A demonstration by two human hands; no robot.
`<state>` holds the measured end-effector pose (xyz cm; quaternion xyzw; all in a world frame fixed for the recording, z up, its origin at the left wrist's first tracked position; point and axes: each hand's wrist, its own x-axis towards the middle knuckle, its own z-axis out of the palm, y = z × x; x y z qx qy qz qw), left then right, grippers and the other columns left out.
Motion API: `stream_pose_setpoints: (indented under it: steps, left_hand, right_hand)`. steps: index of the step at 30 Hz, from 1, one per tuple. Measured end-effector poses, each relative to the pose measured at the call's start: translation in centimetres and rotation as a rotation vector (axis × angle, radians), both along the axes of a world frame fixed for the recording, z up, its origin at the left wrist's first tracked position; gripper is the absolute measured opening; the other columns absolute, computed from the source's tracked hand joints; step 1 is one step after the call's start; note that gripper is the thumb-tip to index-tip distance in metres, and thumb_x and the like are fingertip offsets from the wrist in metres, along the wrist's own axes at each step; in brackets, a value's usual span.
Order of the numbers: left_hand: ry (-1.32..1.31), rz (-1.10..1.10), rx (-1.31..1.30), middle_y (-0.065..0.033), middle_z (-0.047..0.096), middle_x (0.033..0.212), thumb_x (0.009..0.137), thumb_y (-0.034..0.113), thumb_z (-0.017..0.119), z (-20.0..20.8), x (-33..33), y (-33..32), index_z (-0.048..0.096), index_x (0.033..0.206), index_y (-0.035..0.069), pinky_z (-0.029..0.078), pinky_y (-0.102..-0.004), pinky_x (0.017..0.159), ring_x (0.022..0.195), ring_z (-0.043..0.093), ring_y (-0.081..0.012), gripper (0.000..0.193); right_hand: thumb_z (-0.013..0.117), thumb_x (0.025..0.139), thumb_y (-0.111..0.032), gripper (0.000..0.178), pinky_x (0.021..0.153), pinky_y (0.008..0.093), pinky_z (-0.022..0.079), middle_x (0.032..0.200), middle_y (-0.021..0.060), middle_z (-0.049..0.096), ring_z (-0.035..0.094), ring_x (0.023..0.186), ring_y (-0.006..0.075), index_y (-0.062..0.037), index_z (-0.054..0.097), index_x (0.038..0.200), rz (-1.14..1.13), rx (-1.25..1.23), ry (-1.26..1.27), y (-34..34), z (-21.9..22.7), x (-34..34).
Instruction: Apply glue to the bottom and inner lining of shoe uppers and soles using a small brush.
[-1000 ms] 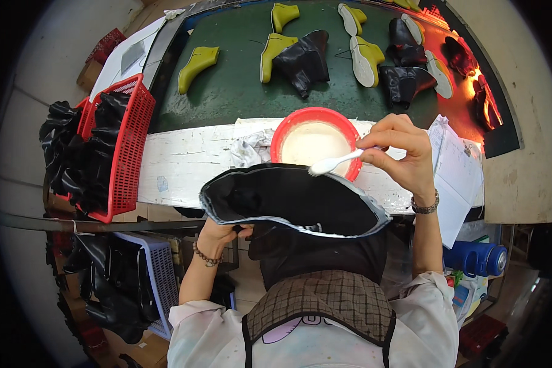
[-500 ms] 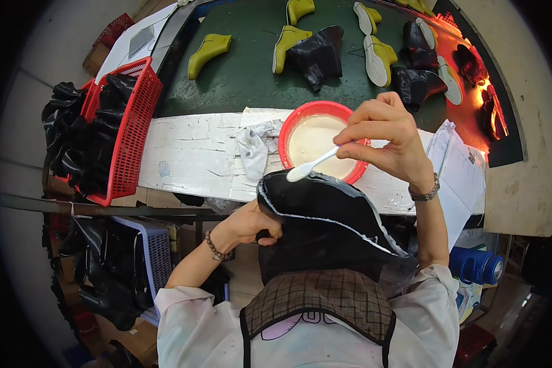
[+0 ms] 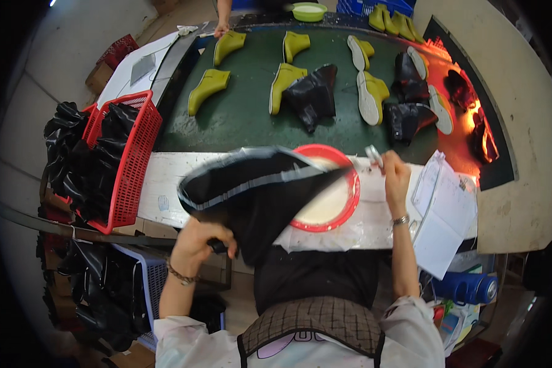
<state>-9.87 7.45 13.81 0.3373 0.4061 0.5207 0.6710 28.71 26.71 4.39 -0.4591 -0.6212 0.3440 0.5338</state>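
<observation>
In the head view, I have the person's left hand [image 3: 201, 245] on my screen with its fingers curled, gripping a black boot piece [image 3: 270, 211] from its near left side. The piece is raised in front of the body, tilted, its wide mouth edged with a pale grey band. I see motion blur on it, and its far right end passes over a red bowl [image 3: 319, 228], hiding part of the rim and of the creamy liquid [image 3: 316, 208] inside. The bowl sits on a white surface [image 3: 165, 158].

The right hand [image 3: 396, 175] is closed around a white brush [image 3: 373, 156], held up just to the right of the bowl and clear of the black piece. The brush is smeared by motion, so I cannot make out its bristles.

To the right of that hand I see white papers [image 3: 444, 214]. Beyond the bowl is a green surface [image 3: 239, 135] carrying yellow boot forms [image 3: 207, 91], some on their sides with pale soles showing, and black leather uppers [image 3: 316, 99] among them. At its far edge another person's hand [image 3: 222, 29] is at the top of one yellow form. On my left stands a red basket [image 3: 127, 165] heaped with black leather pieces [image 3: 112, 132]; at lower right I see a blue bottle [image 3: 463, 287].
</observation>
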Motion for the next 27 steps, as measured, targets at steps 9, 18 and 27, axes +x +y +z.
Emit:
stream_pose_setpoints:
  steps: [9, 18, 27]
  left_hand:
    - [0.724, 0.139, 0.346, -0.0152, 0.071, 0.095, 0.074, -0.007, 0.061, 1.8, 1.3, 28.5, 0.058, 0.119, -0.003, 0.058, -0.0351, 0.068, 0.071, 0.071, -0.0226, 0.046]
    - [1.633, 0.347, 0.753, -0.0226, 0.059, 0.127, 0.072, 0.004, 0.076, -6.9, 7.1, 52.5, 0.052, 0.129, 0.010, 0.051, -0.0510, 0.097, 0.123, 0.054, -0.0442, 0.062]
    - [2.051, 0.452, 0.998, -0.0219, 0.043, 0.147, 0.071, 0.023, 0.082, -4.3, -3.0, 42.8, 0.050, 0.144, 0.023, 0.040, -0.0563, 0.108, 0.143, 0.034, -0.0445, 0.079]
  right_hand:
    - [0.065, 0.097, -0.013, 0.033, 0.055, 0.0301, 0.040, 0.061, 0.0053, 0.058, 0.052, 0.057, 0.0118, 0.0016, 0.068, 0.068, -0.134, -0.093, -0.053, -1.0, -6.4, 0.2]
    - [0.068, 0.091, -0.010, 0.026, 0.058, 0.0330, 0.041, 0.058, 0.0054, 0.060, 0.055, 0.054, 0.0185, -0.0051, 0.072, 0.066, -0.102, -0.050, -0.154, -0.6, -5.3, 0.7]
    - [0.062, 0.100, -0.009, 0.036, 0.055, 0.0312, 0.032, 0.059, 0.0037, 0.050, 0.042, 0.057, 0.0118, 0.0028, 0.065, 0.066, -0.078, -0.113, -0.057, -0.7, -5.7, 0.7]
